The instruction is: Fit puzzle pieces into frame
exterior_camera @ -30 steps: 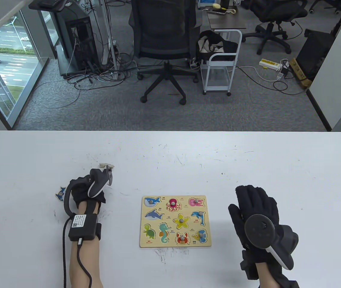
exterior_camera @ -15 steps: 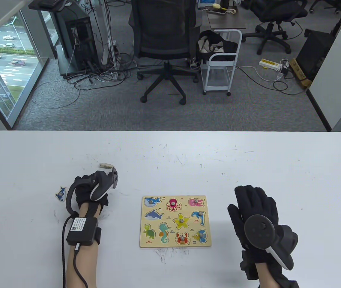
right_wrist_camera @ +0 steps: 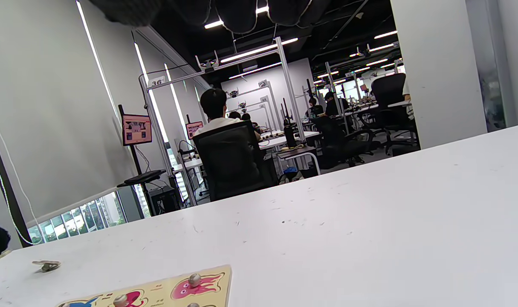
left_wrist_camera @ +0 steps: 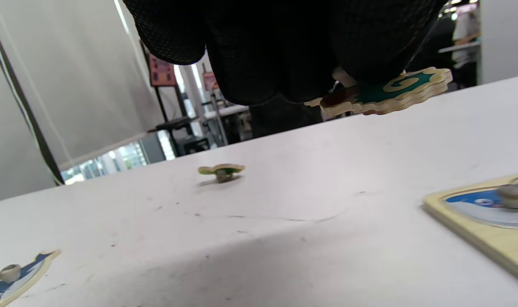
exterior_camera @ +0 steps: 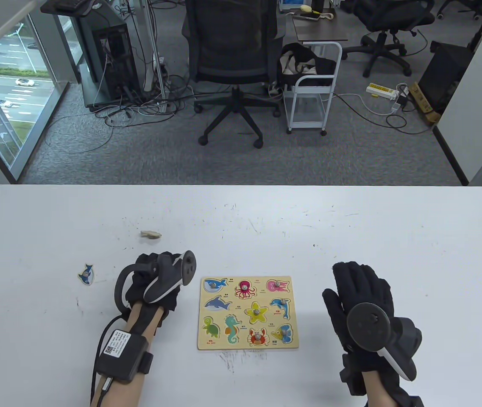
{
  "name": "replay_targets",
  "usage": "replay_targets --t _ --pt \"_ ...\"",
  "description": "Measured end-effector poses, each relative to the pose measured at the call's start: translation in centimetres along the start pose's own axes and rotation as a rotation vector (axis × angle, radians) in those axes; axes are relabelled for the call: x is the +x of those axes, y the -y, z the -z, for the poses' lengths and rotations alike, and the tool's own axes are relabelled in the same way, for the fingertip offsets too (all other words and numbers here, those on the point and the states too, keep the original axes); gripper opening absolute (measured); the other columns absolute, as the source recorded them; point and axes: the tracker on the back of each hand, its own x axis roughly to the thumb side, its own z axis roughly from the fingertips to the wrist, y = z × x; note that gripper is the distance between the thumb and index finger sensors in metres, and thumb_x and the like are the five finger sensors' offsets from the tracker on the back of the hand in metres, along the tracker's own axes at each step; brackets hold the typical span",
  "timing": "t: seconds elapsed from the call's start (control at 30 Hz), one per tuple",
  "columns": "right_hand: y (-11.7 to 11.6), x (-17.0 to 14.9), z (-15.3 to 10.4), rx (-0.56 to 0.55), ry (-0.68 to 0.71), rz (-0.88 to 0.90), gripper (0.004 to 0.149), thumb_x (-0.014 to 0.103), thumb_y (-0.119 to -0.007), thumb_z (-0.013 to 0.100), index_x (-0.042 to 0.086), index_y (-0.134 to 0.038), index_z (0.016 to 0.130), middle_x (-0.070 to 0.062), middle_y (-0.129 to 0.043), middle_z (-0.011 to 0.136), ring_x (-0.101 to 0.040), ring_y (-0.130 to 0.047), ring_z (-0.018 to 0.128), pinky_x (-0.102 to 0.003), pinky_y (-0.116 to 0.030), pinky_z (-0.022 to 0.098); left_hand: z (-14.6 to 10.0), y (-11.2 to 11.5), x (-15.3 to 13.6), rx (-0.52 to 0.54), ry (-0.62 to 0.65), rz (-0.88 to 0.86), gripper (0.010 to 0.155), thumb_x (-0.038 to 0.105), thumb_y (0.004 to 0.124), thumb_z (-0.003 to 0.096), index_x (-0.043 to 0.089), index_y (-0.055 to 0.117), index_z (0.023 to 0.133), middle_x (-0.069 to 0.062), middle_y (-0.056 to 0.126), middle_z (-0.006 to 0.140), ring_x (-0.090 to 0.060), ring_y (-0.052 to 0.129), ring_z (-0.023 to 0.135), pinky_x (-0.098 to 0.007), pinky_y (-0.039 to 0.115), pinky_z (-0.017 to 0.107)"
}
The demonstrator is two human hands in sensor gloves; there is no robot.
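Puzzle frame (exterior_camera: pixel 249 313) lies near the table's (exterior_camera: pixel 414 229) near edge, between the hands. Left hand (exterior_camera: pixel 154 282) pinches a green seahorse piece (left_wrist_camera: pixel 386 91) above the table, seen only in the left wrist view; a skewed descent could jam it. Right hand (exterior_camera: pixel 361 292) lies flat, fingers straight. Two loose pieces, a blue dolphin piece (exterior_camera: pixel 86 274) and an overturned piece (exterior_camera: pixel 151 234), sit far left.

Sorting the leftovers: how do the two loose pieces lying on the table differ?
The blue fish piece lies picture up, its peg pointing up; the pale piece lies flipped, resting on its peg with a green edge showing. The fish piece sits nearer the person, the pale piece farther back. Both lie left of the puzzle frame, untouched.
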Motion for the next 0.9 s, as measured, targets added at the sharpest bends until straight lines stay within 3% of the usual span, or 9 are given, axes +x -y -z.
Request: replay_targets --t 0.2,0.47,0.67,0.9 --pt "-0.6 -0.6 0.5 0.022 -0.019 -0.014 0.063 0.053 -0.071 0.05 0.032 -0.057 0.107 -0.001 -0.061 0.115 -0.036 -0.059 0.109 -0.059 -0.044 0.081 -3.1 -1.2 3.8 0.035 0.121 0.09 0.045 0.054 0.084 0.0464 0.048 0.08 0.091 0.018 0.096 0.091 -0.01 0.096 0.089 -0.045 0.076 0.077" --pt "-1.0 -1.0 0.8 0.031 -0.034 -0.016 0.063 0.053 -0.071 0.05 0.031 -0.056 0.107 -0.001 -0.06 0.116 -0.036 -0.058 0.109 -0.059 -0.044 0.081 -6.2 -1.4 7.0 0.048 0.237 0.054 0.045 0.054 0.084 0.0463 0.048 0.08 0.091 0.018 0.096 0.091 -0.01 0.096 0.089 -0.045 0.076 0.077" --pt "-0.9 -1.1 0.8 0.025 -0.03 -0.008 0.062 0.053 -0.071 0.05 0.031 -0.056 0.107 -0.001 -0.061 0.115 -0.036 -0.059 0.109 -0.058 -0.044 0.081 -6.7 -0.5 8.7 0.008 0.286 0.059 0.045 0.055 0.085 0.0458 0.047 0.081 0.09 0.018 0.097 0.089 -0.01 0.097 0.087 -0.044 0.077 0.076" --pt "-0.9 -1.1 0.8 0.023 -0.022 -0.004 0.062 0.053 -0.071 0.05 0.031 -0.057 0.107 -0.001 -0.061 0.115 -0.036 -0.059 0.109 -0.058 -0.044 0.081 -5.9 2.5 10.8 -0.075 0.32 0.104 0.045 0.056 0.085 0.0455 0.047 0.081 0.09 0.018 0.097 0.088 -0.009 0.098 0.086 -0.044 0.077 0.076"
